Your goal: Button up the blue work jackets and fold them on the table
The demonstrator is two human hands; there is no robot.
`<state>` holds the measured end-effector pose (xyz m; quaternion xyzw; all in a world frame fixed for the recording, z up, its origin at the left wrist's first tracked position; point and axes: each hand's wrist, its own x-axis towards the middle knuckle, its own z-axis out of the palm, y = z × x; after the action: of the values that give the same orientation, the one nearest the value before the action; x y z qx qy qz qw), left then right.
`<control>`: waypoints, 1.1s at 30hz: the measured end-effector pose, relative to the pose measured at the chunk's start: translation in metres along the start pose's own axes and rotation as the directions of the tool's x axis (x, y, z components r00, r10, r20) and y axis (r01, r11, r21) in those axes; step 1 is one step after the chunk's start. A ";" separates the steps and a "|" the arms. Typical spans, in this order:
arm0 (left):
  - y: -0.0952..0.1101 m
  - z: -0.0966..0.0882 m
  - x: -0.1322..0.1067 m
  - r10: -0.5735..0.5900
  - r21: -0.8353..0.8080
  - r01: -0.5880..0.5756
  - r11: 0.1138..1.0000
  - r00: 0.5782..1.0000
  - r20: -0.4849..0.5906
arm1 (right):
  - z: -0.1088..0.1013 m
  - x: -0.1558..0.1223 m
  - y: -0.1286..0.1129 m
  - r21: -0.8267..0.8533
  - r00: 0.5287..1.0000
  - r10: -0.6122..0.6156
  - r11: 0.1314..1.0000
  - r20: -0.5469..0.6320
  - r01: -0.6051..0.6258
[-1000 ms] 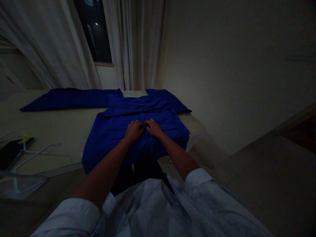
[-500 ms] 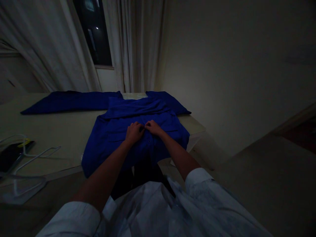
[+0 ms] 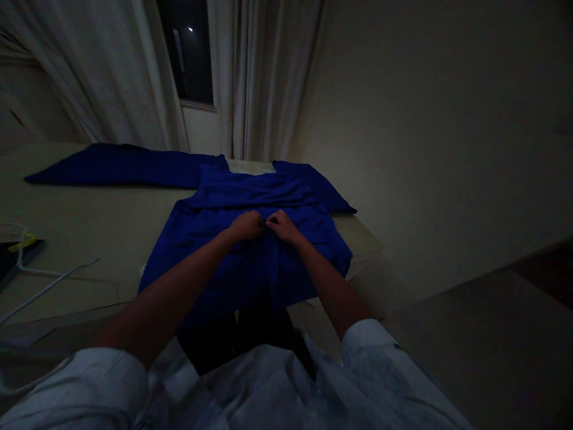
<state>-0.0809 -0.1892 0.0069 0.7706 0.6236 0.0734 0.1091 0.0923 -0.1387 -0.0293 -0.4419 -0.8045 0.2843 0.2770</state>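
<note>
A blue long-sleeved shirt [image 3: 210,239] lies spread on a pale table [image 3: 89,233], one sleeve stretched far to the left, its hem hanging over the near edge. My left hand [image 3: 246,226] and my right hand [image 3: 283,227] meet at the middle of the shirt's front. Both pinch the fabric along the centre opening, fingertips almost touching. The room is dim and fine detail at the fingers is hidden.
White cables [image 3: 40,286] and a dark flat object [image 3: 13,254] with a yellow tag lie at the table's left. Curtains [image 3: 250,77] and a dark window [image 3: 188,54] stand behind. A bare wall and floor are on the right.
Both hands have shifted slightly farther up the shirt's front, still together. The view has shifted a little, so the table and shirt sit differently in the frame.
</note>
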 end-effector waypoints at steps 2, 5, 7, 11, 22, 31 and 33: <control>0.001 0.000 -0.004 0.037 0.010 -0.037 0.999 0.999 -0.008 | -0.001 0.001 0.002 0.038 0.999 0.032 0.999 0.028 -0.033; 0.001 0.004 -0.012 0.099 0.020 -0.098 0.995 0.994 -0.041 | -0.001 -0.001 0.007 0.104 0.992 0.097 0.989 0.086 -0.106; -0.003 0.006 -0.010 0.127 0.001 -0.127 0.992 0.992 -0.018 | 0.000 -0.002 0.009 0.148 0.983 0.139 0.977 0.119 -0.156; -0.014 -0.001 0.014 0.169 -0.070 -0.163 0.984 0.981 0.091 | 0.001 -0.005 0.010 0.196 0.967 0.206 0.953 0.148 -0.233; -0.023 0.021 0.015 0.182 -0.166 -0.166 0.972 0.979 0.088 | 0.012 -0.027 0.008 0.147 0.984 0.173 0.975 -0.038 -0.166; -0.015 0.031 0.000 0.308 0.006 -0.310 0.951 0.942 -0.131 | -0.001 -0.013 0.007 0.346 0.898 0.396 0.829 0.191 -0.439; -0.013 0.027 -0.001 0.377 0.123 -0.361 0.924 0.914 -0.148 | -0.003 -0.015 0.008 0.358 0.907 0.381 0.833 0.181 -0.421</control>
<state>-0.0868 -0.1896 -0.0229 0.8697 0.4765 0.1286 0.0042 0.1054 -0.1475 -0.0357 -0.5217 -0.6340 0.5122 0.2520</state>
